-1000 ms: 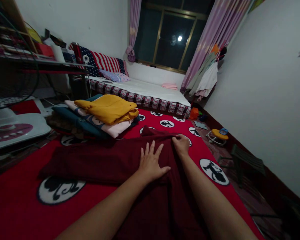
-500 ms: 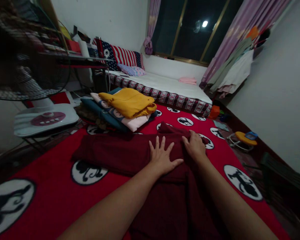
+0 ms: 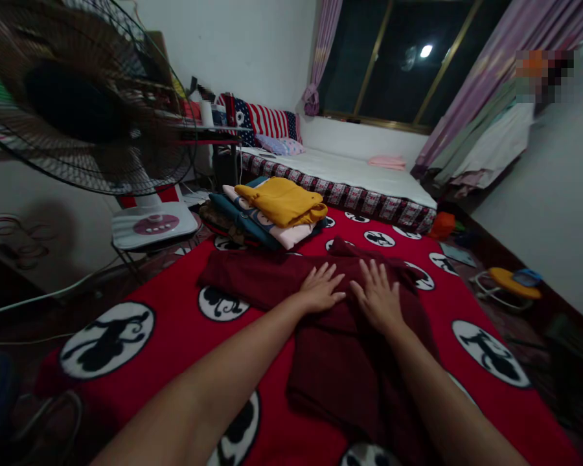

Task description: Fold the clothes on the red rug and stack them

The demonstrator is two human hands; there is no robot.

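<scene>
A dark maroon garment (image 3: 335,362) lies spread on the red blanket (image 3: 175,343), with one long sleeve-like part (image 3: 252,275) stretched out to the left. My left hand (image 3: 322,288) rests flat on its upper part, fingers extended. Just to the right, my right hand (image 3: 379,298) also lies palm down on the cloth with its fingers spread. Neither hand grips anything. Beyond the left hand sits a stack of folded clothes: a yellow top (image 3: 284,202) uppermost, a pale pink one (image 3: 291,236) and a teal one (image 3: 245,220) beneath.
A large fan (image 3: 82,103) stands at the left, its white base (image 3: 155,223) on a low support. Behind the blanket is a bed (image 3: 340,168) below a dark window. To the right are a yellow-topped stool (image 3: 512,283) and hanging clothes (image 3: 495,152).
The view has turned left, bringing the fan into sight. My right hand has gone from bent fingers at the garment's far edge to flat and spread. My left fingers are closer together.
</scene>
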